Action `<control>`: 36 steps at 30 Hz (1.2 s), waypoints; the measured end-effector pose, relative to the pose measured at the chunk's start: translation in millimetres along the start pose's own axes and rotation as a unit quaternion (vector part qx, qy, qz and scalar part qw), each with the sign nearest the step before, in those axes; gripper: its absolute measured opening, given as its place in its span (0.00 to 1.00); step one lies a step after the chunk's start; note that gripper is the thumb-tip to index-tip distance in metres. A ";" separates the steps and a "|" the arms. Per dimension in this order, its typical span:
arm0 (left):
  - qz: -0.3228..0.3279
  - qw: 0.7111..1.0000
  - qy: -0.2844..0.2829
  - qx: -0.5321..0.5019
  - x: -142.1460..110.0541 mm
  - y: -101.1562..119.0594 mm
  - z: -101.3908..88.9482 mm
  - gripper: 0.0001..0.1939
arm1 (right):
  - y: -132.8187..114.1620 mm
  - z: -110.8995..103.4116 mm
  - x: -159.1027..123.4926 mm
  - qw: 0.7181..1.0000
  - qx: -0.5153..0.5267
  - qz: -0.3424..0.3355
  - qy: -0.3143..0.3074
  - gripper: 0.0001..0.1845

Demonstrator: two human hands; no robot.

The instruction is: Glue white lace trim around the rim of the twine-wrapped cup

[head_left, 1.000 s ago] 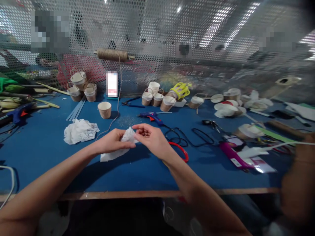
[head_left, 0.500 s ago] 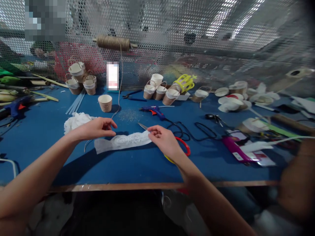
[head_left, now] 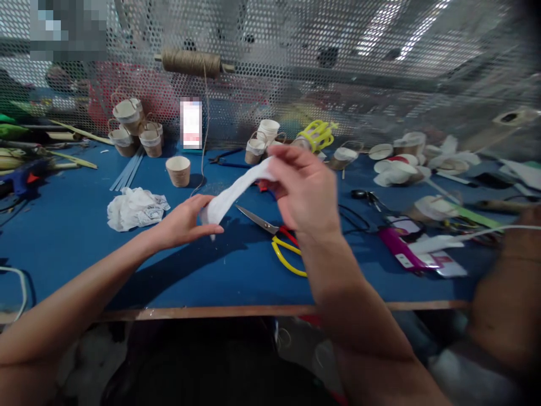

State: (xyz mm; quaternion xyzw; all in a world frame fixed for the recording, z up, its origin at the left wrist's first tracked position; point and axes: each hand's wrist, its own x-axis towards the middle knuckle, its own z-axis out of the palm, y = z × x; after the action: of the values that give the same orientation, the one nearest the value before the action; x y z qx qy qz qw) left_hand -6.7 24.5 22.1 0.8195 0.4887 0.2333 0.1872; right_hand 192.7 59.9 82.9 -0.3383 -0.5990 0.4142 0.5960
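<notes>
A white lace strip (head_left: 236,190) slants upward between my two hands, above the table. My left hand (head_left: 190,223) has its lower end between thumb and fingers. Higher up, my right hand (head_left: 306,189) pinches the other end and is slightly blurred. Beneath the right hand lie scissors (head_left: 264,224) with red and yellow handles, partly covered by that hand. A bunched heap of white lace (head_left: 136,210) rests left of my left hand. Behind it stands a small paper cup (head_left: 178,171). The blue glue gun is mostly hidden behind my right hand.
Small cups with twine handles (head_left: 150,141) stand at the back, near a twine roll (head_left: 191,62) on the mesh panel. Pliers (head_left: 228,160) lie near the mesh. At right are a purple tool (head_left: 403,251), white discs (head_left: 397,169) and another person's arm (head_left: 507,282).
The strip was bunched between both hands, then laid out with my left hand off it. Now both hands hold it, the right raised up. The view has tilted slightly downward.
</notes>
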 end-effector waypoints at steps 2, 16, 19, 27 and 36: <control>-0.013 0.999 -0.028 0.045 -9.9 -8.4 1.8 0.34 | -12.2 -13.2 9.8 0.996 0.035 -0.031 0.076 0.07; 0.234 0.957 -0.161 0.056 3.1 72.9 90.0 0.41 | -36.4 -56.8 -4.6 0.989 0.035 -0.061 0.132 0.10; 0.162 0.975 -0.099 0.117 9.6 50.6 74.4 0.42 | -40.8 -72.0 -15.6 0.987 0.013 -0.062 0.149 0.10; 0.181 0.958 -0.090 0.202 27.2 40.8 83.4 0.28 | -36.7 -88.5 -29.3 0.981 0.008 -0.055 0.187 0.10; 0.320 0.916 -0.125 0.209 83.3 70.6 120.3 0.12 | -48.1 -92.6 -32.7 0.980 -0.016 -0.105 0.170 0.08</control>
State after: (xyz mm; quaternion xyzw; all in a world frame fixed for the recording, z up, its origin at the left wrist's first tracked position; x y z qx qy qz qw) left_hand 146.2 57.1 -22.3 0.9750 0.2108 0.0690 -0.0140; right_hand 290.9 18.6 107.0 -0.3486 -0.5278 0.2761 0.7237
